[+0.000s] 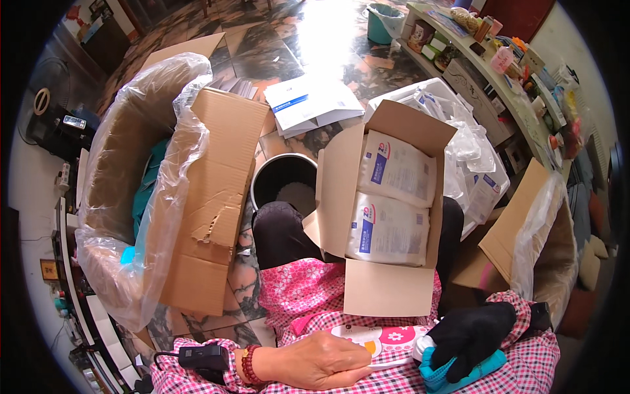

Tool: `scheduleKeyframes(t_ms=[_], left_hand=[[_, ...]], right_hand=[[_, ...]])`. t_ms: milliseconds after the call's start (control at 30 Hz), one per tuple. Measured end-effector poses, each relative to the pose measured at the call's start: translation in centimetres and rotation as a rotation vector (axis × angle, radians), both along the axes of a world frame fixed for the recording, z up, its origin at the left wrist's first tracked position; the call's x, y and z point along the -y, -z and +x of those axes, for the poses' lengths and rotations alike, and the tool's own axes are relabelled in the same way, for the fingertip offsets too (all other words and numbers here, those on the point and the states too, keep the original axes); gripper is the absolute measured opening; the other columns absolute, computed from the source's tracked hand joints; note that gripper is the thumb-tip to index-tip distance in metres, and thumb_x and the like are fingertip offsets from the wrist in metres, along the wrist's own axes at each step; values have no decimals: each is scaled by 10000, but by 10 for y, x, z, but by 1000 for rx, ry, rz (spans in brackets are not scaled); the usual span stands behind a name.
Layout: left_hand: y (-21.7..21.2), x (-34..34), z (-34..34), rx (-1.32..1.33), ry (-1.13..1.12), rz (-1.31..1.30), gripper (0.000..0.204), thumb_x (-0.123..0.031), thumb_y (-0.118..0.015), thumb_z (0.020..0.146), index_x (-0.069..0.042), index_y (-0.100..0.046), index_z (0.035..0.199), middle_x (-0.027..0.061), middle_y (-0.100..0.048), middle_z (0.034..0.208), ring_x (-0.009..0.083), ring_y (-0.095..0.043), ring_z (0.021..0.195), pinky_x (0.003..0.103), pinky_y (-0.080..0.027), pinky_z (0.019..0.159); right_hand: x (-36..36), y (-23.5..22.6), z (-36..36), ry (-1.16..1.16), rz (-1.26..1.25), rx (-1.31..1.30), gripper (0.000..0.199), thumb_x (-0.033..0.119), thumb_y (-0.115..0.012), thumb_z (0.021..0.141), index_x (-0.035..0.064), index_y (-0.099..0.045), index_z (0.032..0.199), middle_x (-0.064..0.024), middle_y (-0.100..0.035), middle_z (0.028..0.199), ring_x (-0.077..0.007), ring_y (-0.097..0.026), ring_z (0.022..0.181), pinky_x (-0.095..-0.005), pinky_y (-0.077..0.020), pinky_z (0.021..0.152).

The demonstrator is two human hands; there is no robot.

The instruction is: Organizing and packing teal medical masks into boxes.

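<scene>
Teal bundle point(483, 370) sits in curled right hand point(471, 336).

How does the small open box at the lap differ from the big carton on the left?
The small box looks clearly smaller than the big carton.
The small box shows no liner; the big carton has a clear plastic liner draped over its edges.
The small box holds white packs, while the big carton holds teal items.
Both are open-topped brown cardboard.
</scene>
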State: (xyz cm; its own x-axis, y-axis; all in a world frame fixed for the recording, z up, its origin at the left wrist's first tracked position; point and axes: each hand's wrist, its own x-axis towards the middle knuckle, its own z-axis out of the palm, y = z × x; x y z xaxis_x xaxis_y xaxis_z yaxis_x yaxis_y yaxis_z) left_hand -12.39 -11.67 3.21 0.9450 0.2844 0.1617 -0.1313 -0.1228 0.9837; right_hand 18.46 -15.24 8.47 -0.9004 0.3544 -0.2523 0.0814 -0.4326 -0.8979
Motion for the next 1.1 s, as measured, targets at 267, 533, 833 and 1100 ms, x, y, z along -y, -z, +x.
scheduleKeyframes(t_ms=[267,533,833,1100], left_hand=[[22,-16,34,-32,-102,-322,474,-77,-454,1001,34,-414,1460,227,-634,1031,364,-642,858,386,-525,812],[11,-21,44,107,-166,139,208,-139,-576,988,30,-560,1109,173,-611,966,352,-635,896,409,-536,781],[1,-25,20,2,8,466,234,-238,-598,1006,-27,-549,917,81,-543,797,226,-605,706,344,-518,607],[16,-16,9,6,-29,100,242,-208,-564,1037,-6,-525,908,119,-496,761,293,-579,674,409,-478,601]], right_hand=[[-47,-18,-37,31,562,85,381,187,-805,874,-33,-658,1148,-205,-656,1171,-372,-650,1049,-438,-535,873],[-37,18,-14,209,42,-389,357,220,-720,940,-82,-655,1120,-259,-645,1164,-414,-642,1065,-506,-521,939],[-22,1,6,-75,32,207,210,132,-794,882,-5,-689,1001,-149,-673,913,-255,-656,830,-368,-523,721],[15,29,42,106,127,153,314,129,-795,891,-30,-702,1146,-195,-713,1061,-329,-703,956,-400,-556,805]])
